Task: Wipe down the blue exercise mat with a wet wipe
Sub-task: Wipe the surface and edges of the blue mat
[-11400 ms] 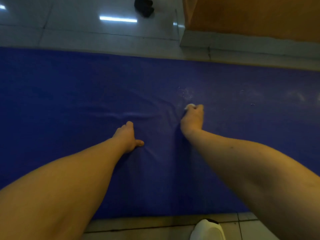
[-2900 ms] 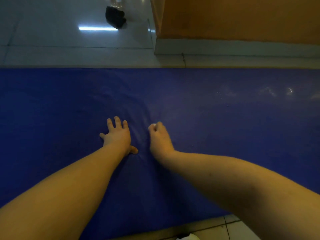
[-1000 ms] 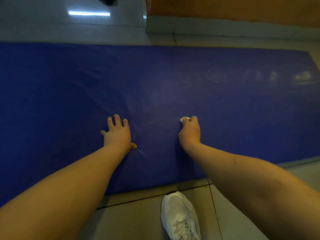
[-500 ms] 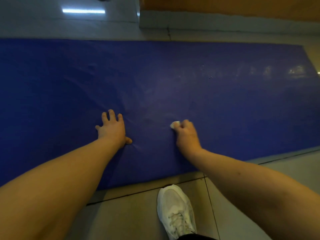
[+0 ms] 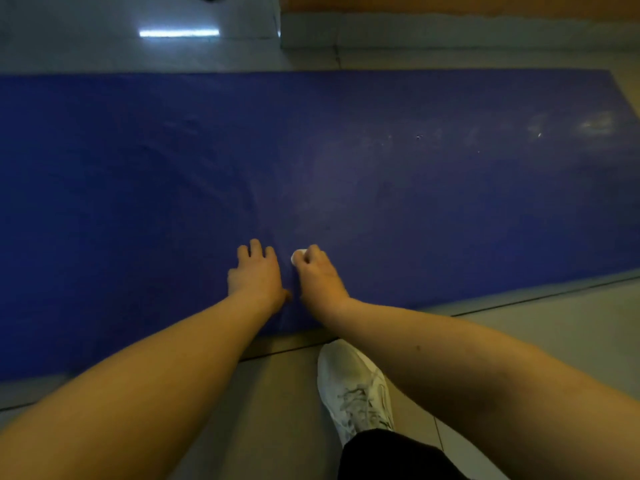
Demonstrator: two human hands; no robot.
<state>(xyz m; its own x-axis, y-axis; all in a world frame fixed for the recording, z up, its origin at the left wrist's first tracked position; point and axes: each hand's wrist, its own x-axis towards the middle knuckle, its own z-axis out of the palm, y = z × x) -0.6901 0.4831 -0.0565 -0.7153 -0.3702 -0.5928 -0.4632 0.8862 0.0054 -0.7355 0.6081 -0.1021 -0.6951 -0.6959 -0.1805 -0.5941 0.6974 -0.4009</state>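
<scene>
Mat [image 5: 415, 188]: L hand [image 5: 256, 275] flat, R hand [image 5: 317, 273] fisted on wipe [image 5: 297, 255] (side by side).

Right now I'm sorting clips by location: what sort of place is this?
Likely an indoor room, maybe a home or gym: a blue mat lies on glossy floor tiles by an orange wall.

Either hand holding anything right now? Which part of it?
The right hand grips a bunched wet wipe against the blue mat; only its tip shows past the fingers. The left hand holds nothing, resting flat on the mat.
</scene>
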